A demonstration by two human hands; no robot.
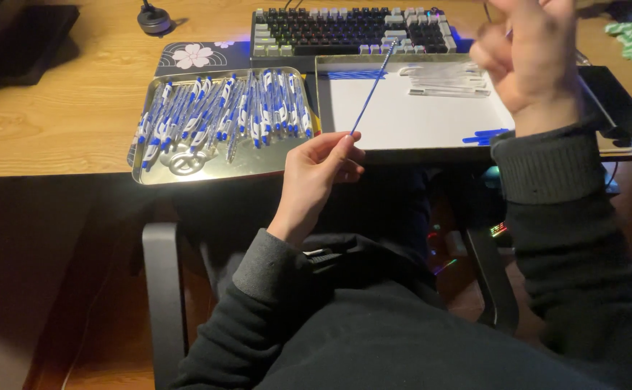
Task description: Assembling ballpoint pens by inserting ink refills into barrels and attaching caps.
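Head view, looking down at my lap and the desk edge: my left hand (321, 167) pinches the lower end of a thin blue pen refill (371, 91) between thumb and fingertips, tips closed narrow on it so the slim rod stays steady and slants up and away over the white tray (402, 119). My right hand (529, 54) is raised near the keyboard (348, 30), blurred; the fingers look curled in, perhaps on something small, but I cannot tell whether they hold anything. Just left of the white tray sits a metal tray (207, 170) packed with blue-and-white pens (222, 108) lying side by side, near my left hand, I judge so they are easy to pick from. On the far part of the white tray lies a small row of clear pen barrels (449, 78), with a few blue bits (483, 136) at its near right edge, kept apart from the pens. Both trays rest on the wooden desk (56, 108), close to its front edge, within my reach
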